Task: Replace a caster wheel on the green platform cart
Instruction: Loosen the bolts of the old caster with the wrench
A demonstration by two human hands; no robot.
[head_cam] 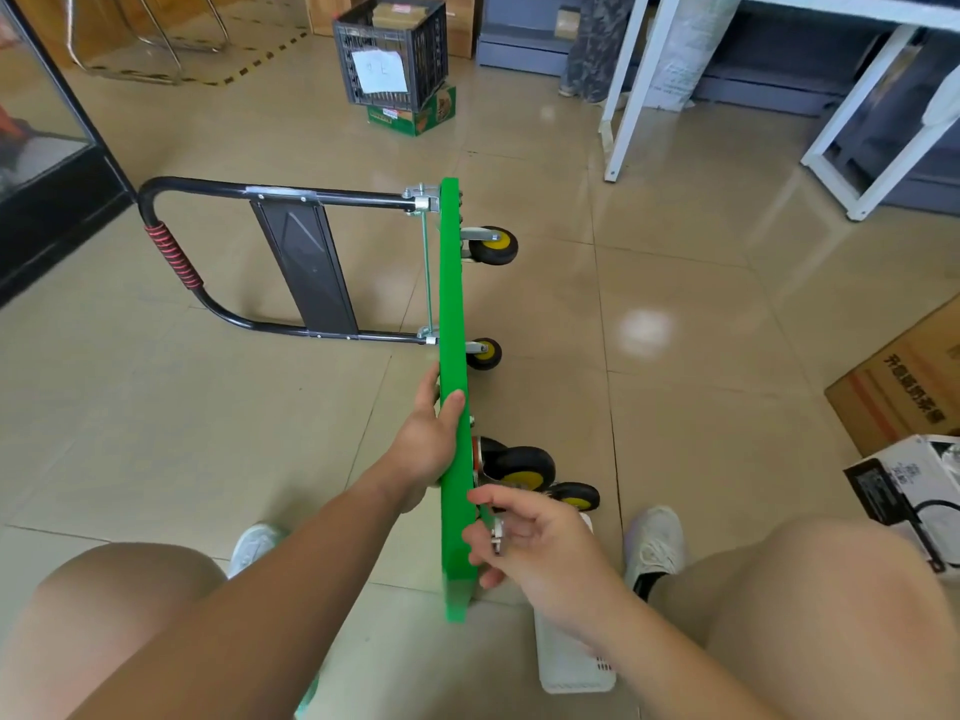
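Green plastic stood on its long edge is the reference for everything else: the green platform cart is tipped on its side on the tiled floor, its long axis running straight away from the person. Its black handle lies out flat to its left and all the wheels stick out to its right. The left hand grips the cart's upper edge about midway along, thumb over the rim and fingers down the left face, propping it upright. The right hand is at the cart's near end on the wheel side, fingers curled round a small silvery piece; whether that is a tool or a fastener I cannot tell. The near casters sit just beyond this hand, so it is plainly the closer one to them, and the work probably lies forward along the underside. The far casters are well up the cart. A white basket lies right of the cart's near end under the right forearm, and may hamper the elbow. A cardboard box stands well to the right.
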